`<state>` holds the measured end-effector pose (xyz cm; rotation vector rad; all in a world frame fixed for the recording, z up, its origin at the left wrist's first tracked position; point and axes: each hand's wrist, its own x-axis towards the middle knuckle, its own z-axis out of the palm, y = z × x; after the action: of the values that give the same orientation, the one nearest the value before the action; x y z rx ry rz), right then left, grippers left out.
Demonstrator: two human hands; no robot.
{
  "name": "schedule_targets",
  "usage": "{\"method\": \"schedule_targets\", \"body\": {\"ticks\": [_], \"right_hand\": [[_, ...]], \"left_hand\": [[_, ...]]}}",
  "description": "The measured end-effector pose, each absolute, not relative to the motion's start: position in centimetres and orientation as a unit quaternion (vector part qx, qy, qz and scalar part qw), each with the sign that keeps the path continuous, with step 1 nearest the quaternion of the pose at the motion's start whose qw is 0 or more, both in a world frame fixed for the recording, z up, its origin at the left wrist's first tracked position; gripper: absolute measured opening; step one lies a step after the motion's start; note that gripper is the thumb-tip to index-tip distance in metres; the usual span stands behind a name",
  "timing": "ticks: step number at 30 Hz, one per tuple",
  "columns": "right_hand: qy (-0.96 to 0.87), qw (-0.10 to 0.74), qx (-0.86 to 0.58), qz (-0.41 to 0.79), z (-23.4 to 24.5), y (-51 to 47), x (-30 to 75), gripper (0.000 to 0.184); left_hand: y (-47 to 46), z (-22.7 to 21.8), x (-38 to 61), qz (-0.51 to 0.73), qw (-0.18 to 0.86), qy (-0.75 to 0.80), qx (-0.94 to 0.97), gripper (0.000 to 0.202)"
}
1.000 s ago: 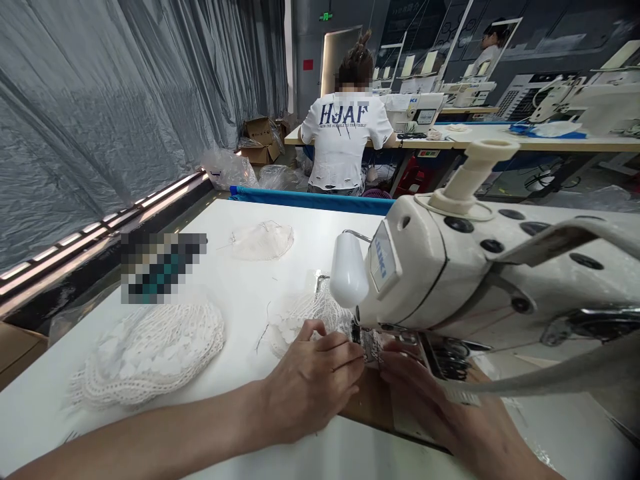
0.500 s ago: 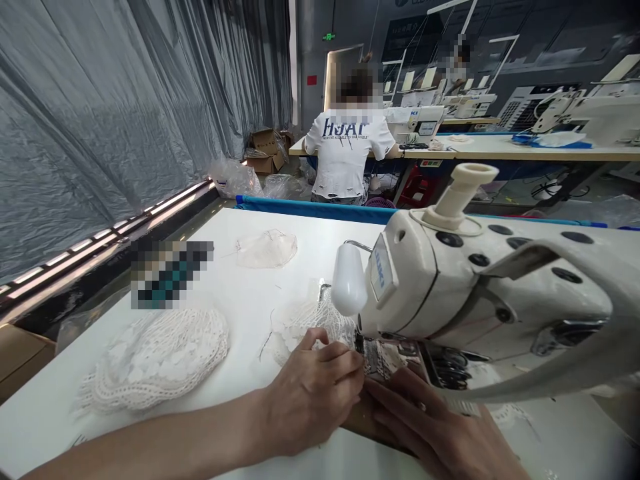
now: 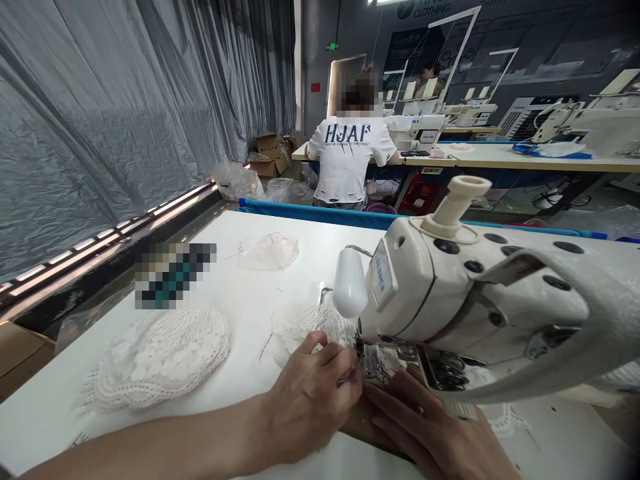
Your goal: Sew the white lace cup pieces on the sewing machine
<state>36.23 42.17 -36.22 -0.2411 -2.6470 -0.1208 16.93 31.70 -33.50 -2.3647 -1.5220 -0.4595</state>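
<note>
A white sewing machine (image 3: 465, 293) fills the right of the head view. A strip of white lace (image 3: 310, 321) runs from the table under its needle. My left hand (image 3: 310, 400) lies on the lace just left of the needle, fingers curled and pressing the lace down. My right hand (image 3: 430, 433) rests flat in front of the needle, fingers stretched toward the lace beside my left fingertips. The needle itself is hidden behind the machine head and my fingers.
A pile of white lace (image 3: 155, 360) lies at the left of the white table (image 3: 240, 293). A clear plastic bag (image 3: 269, 251) sits farther back. A person in a white shirt (image 3: 350, 157) sits at another sewing table ahead. Grey plastic sheeting (image 3: 100, 113) hangs at left.
My right hand has slid out from under the machine toward me and to the left. The view has shifted slightly. My left hand stays on the lace.
</note>
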Motion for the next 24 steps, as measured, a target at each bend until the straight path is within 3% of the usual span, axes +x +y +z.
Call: {"method": "schedule_targets", "body": {"ticks": [20,24], "right_hand": [[-0.949,0.3,-0.098,0.016,-34.9,42.8,36.9,0.025],[-0.953,0.277,-0.116,0.039,-35.5,43.4,37.1,0.027]], "left_hand": [[31.9,-33.4,17.0,-0.178,0.153,-0.491,-0.839,0.017],[31.9,-33.5,16.9,-0.176,0.146,-0.488,-0.842,0.017]]}}
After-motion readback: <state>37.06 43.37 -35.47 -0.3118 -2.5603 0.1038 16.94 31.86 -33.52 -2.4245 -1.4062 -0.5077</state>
